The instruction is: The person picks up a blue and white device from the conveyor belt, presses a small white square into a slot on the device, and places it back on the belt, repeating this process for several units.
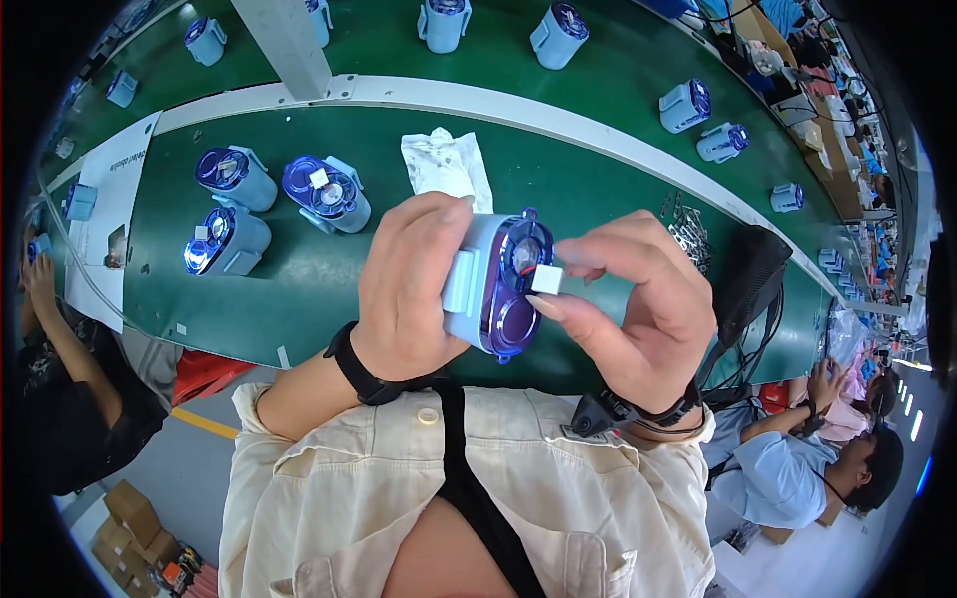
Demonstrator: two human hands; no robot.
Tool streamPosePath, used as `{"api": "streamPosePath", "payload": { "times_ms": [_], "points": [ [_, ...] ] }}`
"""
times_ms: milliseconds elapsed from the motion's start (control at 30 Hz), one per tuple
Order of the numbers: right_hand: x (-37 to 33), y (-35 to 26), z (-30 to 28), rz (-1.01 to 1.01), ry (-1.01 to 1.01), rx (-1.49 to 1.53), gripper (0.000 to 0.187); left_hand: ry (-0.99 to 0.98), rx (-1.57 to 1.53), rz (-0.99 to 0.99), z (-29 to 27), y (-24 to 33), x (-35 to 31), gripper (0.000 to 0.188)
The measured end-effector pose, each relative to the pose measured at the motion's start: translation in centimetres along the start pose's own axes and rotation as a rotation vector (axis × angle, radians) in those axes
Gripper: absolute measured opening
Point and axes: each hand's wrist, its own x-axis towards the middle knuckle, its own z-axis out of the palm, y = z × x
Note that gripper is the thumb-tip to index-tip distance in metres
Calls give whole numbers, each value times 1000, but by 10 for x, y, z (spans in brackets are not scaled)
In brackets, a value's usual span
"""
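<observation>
My left hand is wrapped round a light-blue plastic device, tilted so its dark-blue, see-through top faces right. That top has two round parts, the upper one clear with something red and metallic inside. At its edge, my right hand pinches a small white square piece between thumb and index finger. Whether the piece touches the top I cannot tell. Left of my hands, a like device stands on the green table with a white square on its top; two more devices stand beside it.
A crumpled white sheet lies beyond my left hand. Small metal parts and a black cabled object sit at right. A pale metal rail crosses the table; more devices stand beyond it. People work on both sides.
</observation>
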Motion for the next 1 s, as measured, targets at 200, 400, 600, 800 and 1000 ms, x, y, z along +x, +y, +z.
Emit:
{"api": "streamPosePath", "payload": {
  "times_ms": [200, 400, 600, 800, 1000],
  "points": [
    [12, 8, -14, -184, -109, -25, 25, -30, -55, -19, 1, 2, -1, 78],
    [21, 7, -13, -209, -110, -168, 22, -94, -96, -134, -1, 5, -2, 77],
    [15, 8, -2, -399, 9, -391, 27, -54, -56, -53, 2, 0, -2, 74],
    [3, 0, 11, -443, 25, -552, 33, -92, -51, -74, 1, 1, -2, 72],
    [-1, 3, 10, -462, 66, -516, 37, -73, -51, -11, 2, 0, -2, 72]
  ]
}}
